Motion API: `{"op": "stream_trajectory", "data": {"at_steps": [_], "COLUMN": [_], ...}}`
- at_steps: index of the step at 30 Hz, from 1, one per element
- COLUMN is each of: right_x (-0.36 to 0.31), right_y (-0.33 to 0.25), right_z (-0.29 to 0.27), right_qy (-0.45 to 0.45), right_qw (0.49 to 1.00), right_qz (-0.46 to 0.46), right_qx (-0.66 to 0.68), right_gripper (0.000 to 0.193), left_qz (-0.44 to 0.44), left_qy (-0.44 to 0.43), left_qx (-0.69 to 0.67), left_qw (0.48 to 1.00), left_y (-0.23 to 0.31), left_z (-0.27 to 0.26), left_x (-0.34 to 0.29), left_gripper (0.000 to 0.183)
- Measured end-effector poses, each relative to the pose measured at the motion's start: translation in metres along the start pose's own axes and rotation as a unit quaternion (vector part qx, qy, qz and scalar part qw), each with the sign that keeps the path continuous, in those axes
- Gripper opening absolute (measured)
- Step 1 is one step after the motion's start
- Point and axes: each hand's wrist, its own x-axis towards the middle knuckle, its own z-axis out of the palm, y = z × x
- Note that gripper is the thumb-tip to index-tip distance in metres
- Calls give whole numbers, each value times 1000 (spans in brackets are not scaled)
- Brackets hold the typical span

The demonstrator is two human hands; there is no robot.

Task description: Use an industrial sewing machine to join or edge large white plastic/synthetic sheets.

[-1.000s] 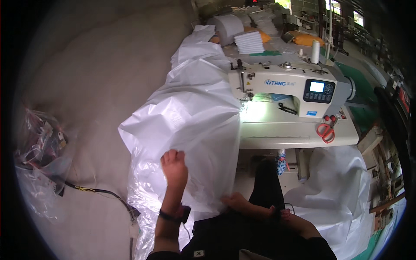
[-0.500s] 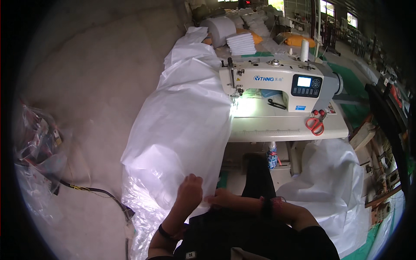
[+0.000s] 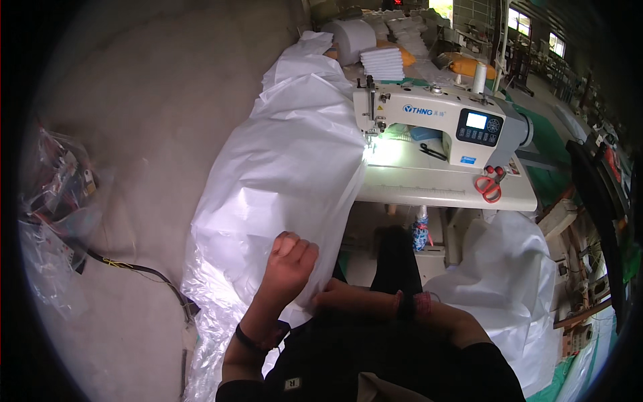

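Note:
A long white sheet (image 3: 268,167), thin and crinkled, hangs from beside the sewing machine (image 3: 429,120) down to my lap. Over its lower part my left hand (image 3: 291,264) is raised, its fingers curled closed; whatever they may hold is hidden. Close to my body, my right hand (image 3: 329,295) is closed at the sheet's right edge, its fingertips partly hidden against the material. The lit needle area of the machine meets the sheet's right side, well beyond both hands.
Red-handled scissors (image 3: 489,186) and small black snips (image 3: 433,152) lie on the machine table (image 3: 442,191). More white sheeting (image 3: 499,268) drapes at the right. A black cable (image 3: 147,271) and a clear plastic bag (image 3: 60,187) lie on the floor at left.
My left hand has lifted up and away from the right, which stays at the sheet's edge. The view has shifted slightly, so the machine appears a little higher and further right.

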Motion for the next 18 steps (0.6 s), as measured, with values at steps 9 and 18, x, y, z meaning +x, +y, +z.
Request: {"op": "stream_trajectory", "data": {"at_steps": [9, 18], "right_x": [10, 15], "right_y": [27, 32], "right_z": [-12, -16], "right_qy": [-70, -70], "right_qw": [782, 988], "right_qz": [-323, 113], "right_qx": [-529, -81], "right_gripper": [37, 39], "left_qz": [96, -316], "left_qy": [-252, -249], "left_qx": [-116, -268], "left_qw": [956, 875], "left_y": [15, -3], "left_z": [25, 38], "left_x": [-15, -3], "left_gripper": [32, 50]}}
